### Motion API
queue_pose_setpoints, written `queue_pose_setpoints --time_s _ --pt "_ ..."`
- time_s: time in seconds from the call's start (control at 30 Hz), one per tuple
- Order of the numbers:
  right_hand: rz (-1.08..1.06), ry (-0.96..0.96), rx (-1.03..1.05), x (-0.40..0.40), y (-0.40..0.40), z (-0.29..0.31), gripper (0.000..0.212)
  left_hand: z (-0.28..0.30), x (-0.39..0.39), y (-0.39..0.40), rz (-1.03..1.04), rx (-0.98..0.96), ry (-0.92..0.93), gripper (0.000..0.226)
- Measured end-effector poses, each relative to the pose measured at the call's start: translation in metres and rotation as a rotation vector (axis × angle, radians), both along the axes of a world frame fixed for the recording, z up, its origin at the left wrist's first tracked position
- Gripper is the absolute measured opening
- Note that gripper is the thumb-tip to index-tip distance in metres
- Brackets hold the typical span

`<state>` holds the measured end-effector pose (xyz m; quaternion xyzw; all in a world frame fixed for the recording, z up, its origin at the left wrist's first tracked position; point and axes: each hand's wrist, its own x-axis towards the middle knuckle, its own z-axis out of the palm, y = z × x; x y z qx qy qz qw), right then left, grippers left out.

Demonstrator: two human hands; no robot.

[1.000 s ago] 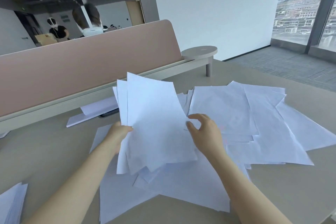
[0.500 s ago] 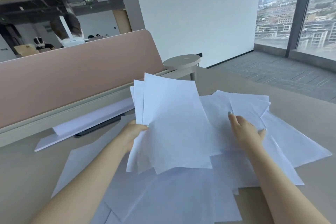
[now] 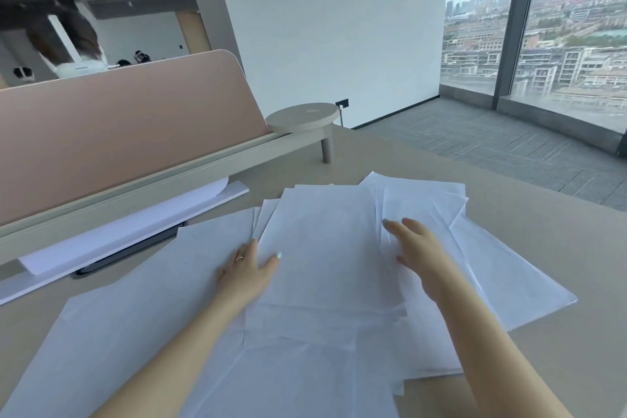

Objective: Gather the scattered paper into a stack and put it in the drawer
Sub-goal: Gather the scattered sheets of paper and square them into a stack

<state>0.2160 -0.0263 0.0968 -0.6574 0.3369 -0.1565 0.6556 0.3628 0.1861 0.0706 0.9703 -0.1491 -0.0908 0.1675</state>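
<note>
Paper (image 3: 325,248) everywhere, white sheets fanned loose and overlapping across the beige desk (image 3: 509,220), which fills the lower view. Behind it stands the pink divider panel (image 3: 118,125), with more sheets tucked along its base rail on the left. Beyond that, the round side shelf (image 3: 303,116) at the panel's end. A dark flat device (image 3: 129,249) peeks out from under the sheets by the rail. Now the hands: the left hand (image 3: 249,270) lies at the left edge of the top sheets, thumb over them, other fingers hidden beneath, a ring on one finger. The right hand (image 3: 415,249) rests flat, fingers straight, on the sheets to the right. Both hands are well apart.
</note>
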Motion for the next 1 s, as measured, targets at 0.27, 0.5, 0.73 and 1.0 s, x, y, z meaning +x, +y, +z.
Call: queue_pose_setpoints --time_s 0.27,0.5,0.73,1.0 --pt "-0.006 -0.100 0.401 -0.002 -0.007 0.002 0.027 0.009 -0.009 0.021 -0.090 -0.398 0.210 0.083" --pt "0.171 -0.102 0.390 -0.009 -0.004 -0.001 0.024 0.004 -0.039 0.030 -0.278 -0.512 0.142 0.048" --pt "0.281 0.152 0.017 -0.011 0.011 0.002 0.018 0.011 -0.055 0.057 -0.172 -0.703 0.064 0.035" --pt "0.482 -0.011 0.072 -0.016 0.030 0.009 0.028 0.008 -0.048 0.151 0.317 0.098 -0.029 0.065"
